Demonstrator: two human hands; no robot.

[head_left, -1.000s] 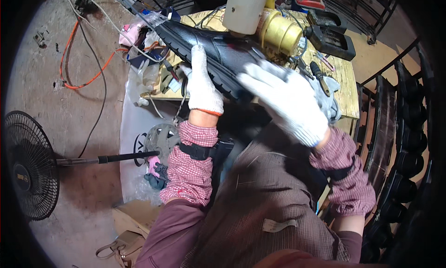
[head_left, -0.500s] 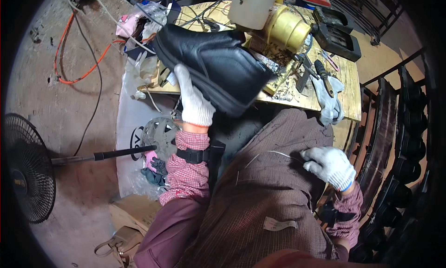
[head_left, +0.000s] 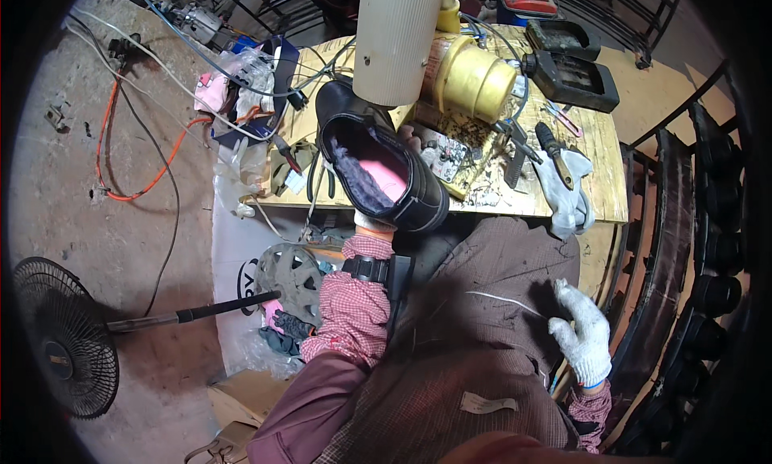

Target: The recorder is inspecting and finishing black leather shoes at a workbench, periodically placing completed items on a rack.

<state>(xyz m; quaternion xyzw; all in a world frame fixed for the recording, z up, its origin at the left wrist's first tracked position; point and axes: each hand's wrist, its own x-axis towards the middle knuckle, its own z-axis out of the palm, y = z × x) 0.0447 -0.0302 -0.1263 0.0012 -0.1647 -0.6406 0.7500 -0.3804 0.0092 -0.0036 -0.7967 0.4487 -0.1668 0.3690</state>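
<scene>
A black leather shoe (head_left: 420, 195) is held up at the bench's front edge, its opening turned toward me. Grey fuzzy lining and a pink insole show inside. My left hand (head_left: 372, 221), in a white knit glove, grips it from beneath; most of its fingers are hidden behind the shoe. The toe end reaches beneath a hanging ribbed pale cylinder (head_left: 396, 42), beside a yellow round nozzle-like part (head_left: 476, 80). My right hand (head_left: 581, 334), also gloved in white, is open over the right side of my lap, thumb and fingers apart, holding nothing. Near it a white strip (head_left: 507, 297) lies across the dark apron (head_left: 458, 343).
On the wooden bench (head_left: 599, 174) are a dark-handled tool (head_left: 555, 154) over a grey glove (head_left: 572, 199), a pink cutter (head_left: 565, 118) and black shoe-shaped trays (head_left: 575, 78). A fan (head_left: 64, 335) stands at left, cables (head_left: 165, 174) on the floor. A rack of black shoes (head_left: 716, 251) is at right.
The shoe has turned from showing its side and sole edge to showing its opening. My left hand has gone beneath it. My right hand has lowered slightly and its fingers have spread upward.
</scene>
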